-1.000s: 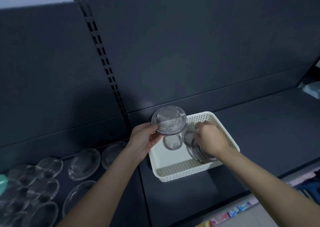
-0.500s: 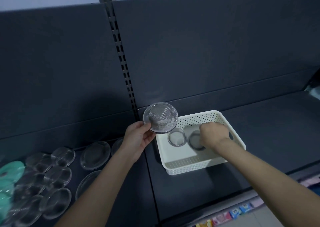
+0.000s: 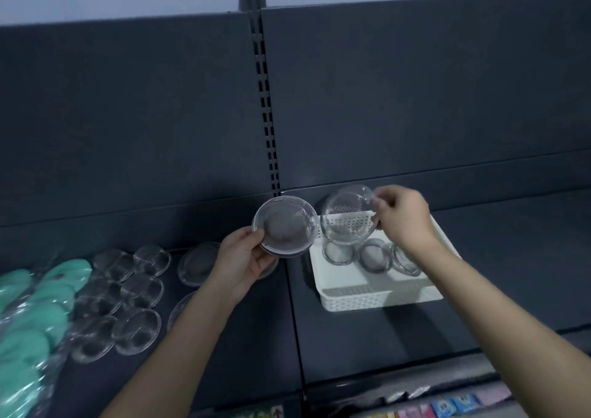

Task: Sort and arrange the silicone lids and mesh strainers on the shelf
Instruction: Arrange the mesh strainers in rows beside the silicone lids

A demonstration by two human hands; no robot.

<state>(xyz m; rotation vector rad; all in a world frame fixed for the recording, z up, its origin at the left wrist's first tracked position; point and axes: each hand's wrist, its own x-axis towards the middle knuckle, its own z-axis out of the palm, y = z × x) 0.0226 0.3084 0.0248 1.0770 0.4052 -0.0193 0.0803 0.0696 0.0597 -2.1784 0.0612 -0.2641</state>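
My left hand (image 3: 241, 262) grips a round packaged mesh strainer (image 3: 284, 224) by its lower left rim, above the shelf (image 3: 511, 273) and left of the white perforated basket (image 3: 383, 299). My right hand (image 3: 404, 218) pinches the upper right edge of a second packaged mesh strainer (image 3: 347, 214), lifted above the basket's back left corner. Three smaller round strainers (image 3: 372, 256) lie inside the basket. Several clear round lids (image 3: 137, 293) lie on the left part of the shelf.
Teal items in clear wrapping (image 3: 28, 321) are heaped at the far left. A slotted upright post (image 3: 267, 114) divides the dark back panels. Coloured packets (image 3: 457, 405) show on a lower level at the bottom right.
My right hand has risen out of the basket with a strainer pinched in it. My left hand keeps hold of its strainer. The view has panned left and up.
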